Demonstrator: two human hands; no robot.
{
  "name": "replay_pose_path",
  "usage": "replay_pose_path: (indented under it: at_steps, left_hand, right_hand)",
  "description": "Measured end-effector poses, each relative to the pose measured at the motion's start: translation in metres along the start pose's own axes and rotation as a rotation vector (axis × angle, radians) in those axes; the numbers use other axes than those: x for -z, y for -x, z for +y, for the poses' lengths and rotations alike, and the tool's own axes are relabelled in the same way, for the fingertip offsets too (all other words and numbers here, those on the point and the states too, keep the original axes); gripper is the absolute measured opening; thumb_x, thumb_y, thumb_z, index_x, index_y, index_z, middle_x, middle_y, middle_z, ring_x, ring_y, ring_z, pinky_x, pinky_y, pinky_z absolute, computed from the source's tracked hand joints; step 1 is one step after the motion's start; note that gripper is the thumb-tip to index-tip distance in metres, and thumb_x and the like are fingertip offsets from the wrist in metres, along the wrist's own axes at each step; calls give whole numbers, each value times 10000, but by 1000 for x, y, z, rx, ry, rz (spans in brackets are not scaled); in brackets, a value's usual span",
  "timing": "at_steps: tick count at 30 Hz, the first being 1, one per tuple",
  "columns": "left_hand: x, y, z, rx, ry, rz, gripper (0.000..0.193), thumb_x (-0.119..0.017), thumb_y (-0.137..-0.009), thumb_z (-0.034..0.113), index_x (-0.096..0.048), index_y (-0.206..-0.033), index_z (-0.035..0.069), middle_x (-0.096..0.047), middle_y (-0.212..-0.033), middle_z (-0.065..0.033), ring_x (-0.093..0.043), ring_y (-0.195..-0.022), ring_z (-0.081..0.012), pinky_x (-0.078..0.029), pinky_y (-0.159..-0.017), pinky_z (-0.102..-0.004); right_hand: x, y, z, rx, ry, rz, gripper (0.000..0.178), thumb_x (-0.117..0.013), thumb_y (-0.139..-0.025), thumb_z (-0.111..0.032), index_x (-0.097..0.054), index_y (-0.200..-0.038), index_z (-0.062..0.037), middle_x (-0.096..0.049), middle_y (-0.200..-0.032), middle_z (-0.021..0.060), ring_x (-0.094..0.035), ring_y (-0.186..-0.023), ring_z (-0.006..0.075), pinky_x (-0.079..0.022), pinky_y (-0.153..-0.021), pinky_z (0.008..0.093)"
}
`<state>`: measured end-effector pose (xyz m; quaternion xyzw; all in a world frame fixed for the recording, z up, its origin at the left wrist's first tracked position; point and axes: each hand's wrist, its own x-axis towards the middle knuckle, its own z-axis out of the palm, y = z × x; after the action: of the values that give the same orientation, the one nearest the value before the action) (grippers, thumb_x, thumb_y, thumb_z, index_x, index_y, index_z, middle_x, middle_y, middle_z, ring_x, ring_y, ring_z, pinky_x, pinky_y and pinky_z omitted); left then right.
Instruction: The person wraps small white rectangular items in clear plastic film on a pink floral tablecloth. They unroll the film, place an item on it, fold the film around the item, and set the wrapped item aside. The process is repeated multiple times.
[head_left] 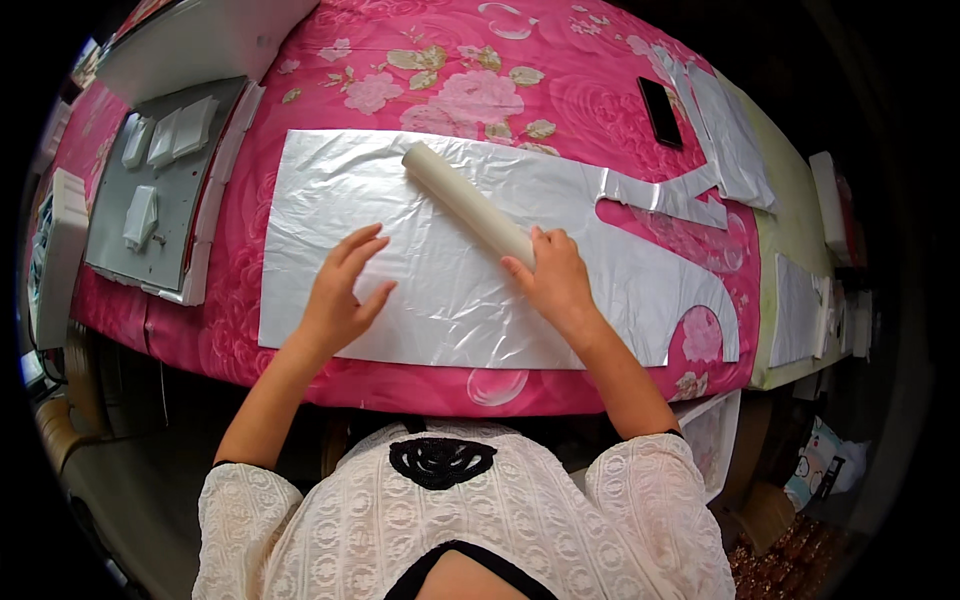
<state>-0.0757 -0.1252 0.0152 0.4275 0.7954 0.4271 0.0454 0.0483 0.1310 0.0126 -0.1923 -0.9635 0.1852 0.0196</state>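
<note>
A silvery plastic sheet, cut like an apron or vest bag with curved notches at its right end, lies spread on the pink flowered cloth. Across it, slanting from upper left to lower right, is a pale cream roll or tube. My right hand grips the tube's lower right end, thumb on the near side and fingers over the end. Left of the tube, my left hand is over the sheet with fingers apart and nothing in it.
A black phone lies at the upper right beside more silvery sheet pieces. On the left, a grey board bears several small white packets. A white box stands behind it. The pink cloth ends near my body.
</note>
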Motion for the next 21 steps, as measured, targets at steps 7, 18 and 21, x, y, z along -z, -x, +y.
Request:
replay_pose_path:
  at_steps: [7, 18, 21]
  left_hand:
    - [-122, -14, 53, -108, -4, -225, 833, -637, -793, 239, -155, -1436, 20, -97, -1479, -267, -168, -1361, -415, -213, -1092, -439]
    - [-188, -37, 108, -109, 26, -217, 742, -603, -781, 144, -233, -1410, 8, -8, -1468, -306, -33, -1369, -456, -140, -1099, -481]
    - [-195, -41, 112, -94, 8, -181, 741, -595, -781, 115, -226, -1418, 27, 9, -1479, -283, -6, -1380, -431, -120, -1103, -473]
  right_hand:
    - [-6, 66, 65, 296, -103, -52, 550, -484, -904, -319, -403, -1317, 35, -315, -1423, 207, -267, -1332, 351, -204, -1094, 429]
    - [73, 133, 346, -363, 182, 507, 365, -490, -882, -149, -541, -1202, 20, -506, -1281, 185, -451, -1211, 328, -355, -1016, 369]
    - [74, 148, 359, -463, 235, 582, 309, -527, -862, -146, -596, -1126, 0, -584, -1182, 154, -529, -1121, 302, -404, -963, 359]
